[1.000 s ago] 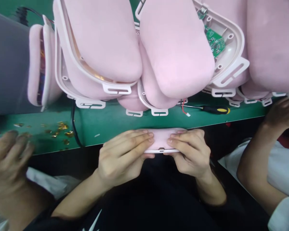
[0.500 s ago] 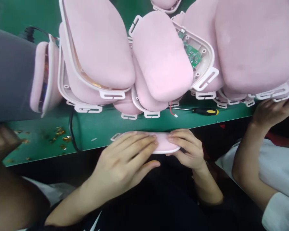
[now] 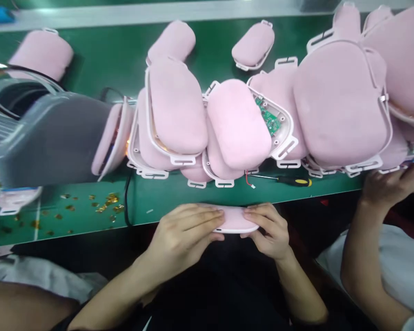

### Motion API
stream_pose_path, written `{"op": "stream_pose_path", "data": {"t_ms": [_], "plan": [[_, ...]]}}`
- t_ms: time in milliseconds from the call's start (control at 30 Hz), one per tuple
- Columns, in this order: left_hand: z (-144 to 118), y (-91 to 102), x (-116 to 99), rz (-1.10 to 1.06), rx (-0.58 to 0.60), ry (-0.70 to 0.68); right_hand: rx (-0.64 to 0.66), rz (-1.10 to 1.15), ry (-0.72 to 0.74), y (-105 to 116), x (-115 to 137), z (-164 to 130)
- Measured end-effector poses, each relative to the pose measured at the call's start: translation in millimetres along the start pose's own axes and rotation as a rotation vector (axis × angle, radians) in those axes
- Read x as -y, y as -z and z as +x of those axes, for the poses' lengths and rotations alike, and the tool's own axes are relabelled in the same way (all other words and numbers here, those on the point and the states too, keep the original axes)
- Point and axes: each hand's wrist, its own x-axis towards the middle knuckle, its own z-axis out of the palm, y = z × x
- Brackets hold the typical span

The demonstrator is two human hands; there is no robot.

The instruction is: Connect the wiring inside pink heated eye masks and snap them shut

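Note:
A pink padded casing (image 3: 235, 219) with a white rim is held level at the table's front edge, between both my hands. On its left, my left hand (image 3: 184, 232) lies with fingers over the top and the thumb under the rim. My right hand (image 3: 269, 230) grips the right end, fingertips on the pink top and thumb below. A small dark slot shows in the rim beside my left fingers. The casing's left end is hidden under my left hand. Just beyond lie a pile of similar pink casings (image 3: 239, 124) and a screwdriver (image 3: 296, 181).
An opened casing shows a green circuit board (image 3: 269, 120). Left of the pile stands a grey bin (image 3: 55, 138), with gold scraps (image 3: 110, 200) and a black cable (image 3: 127, 202) on the green table. A co-worker's hand (image 3: 389, 188) is at the right.
The view has tilted up, showing more of the table's far side. My left thumb has closed in under the casing's rim; my right hand keeps its grip.

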Motion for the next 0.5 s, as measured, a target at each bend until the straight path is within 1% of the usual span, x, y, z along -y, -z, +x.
{"op": "stream_pose_path", "data": {"t_ms": [67,133,200,267,333,367,400,467,500], "plan": [[-2.8,-3.5,-2.3,0.017,-0.088,-0.020,0.037,-0.029,0.007,3.7,2.6,5.0],[-5.0,-7.7,-4.8,0.021,-0.150,-0.029,0.107,-0.075,0.010,8.0,7.7,14.0],[-4.5,-8.5,-5.7,0.031,-0.160,-0.042,0.164,-0.118,0.064,11.5,14.2,26.5],[-2.1,-2.0,-6.7,0.121,-0.132,-0.068,0.164,-0.146,0.194,14.1,21.9,40.6],[-0.9,14.6,-11.0,0.245,-0.144,-0.130,0.116,-0.159,0.351,17.5,31.1,53.6],[-1.2,27.0,-14.5,0.293,-0.166,-0.188,0.093,-0.153,0.421,20.3,35.9,59.2],[-1.2,42.1,-18.1,0.330,-0.199,-0.251,0.065,-0.140,0.478,23.9,40.5,64.2],[4.1,79.3,-21.1,0.402,-0.276,-0.348,-0.035,-0.117,0.537,32.9,47.2,73.1],[12.3,100.0,-18.0,0.443,-0.322,-0.335,-0.100,-0.118,0.543,37.2,48.6,77.0]]}}
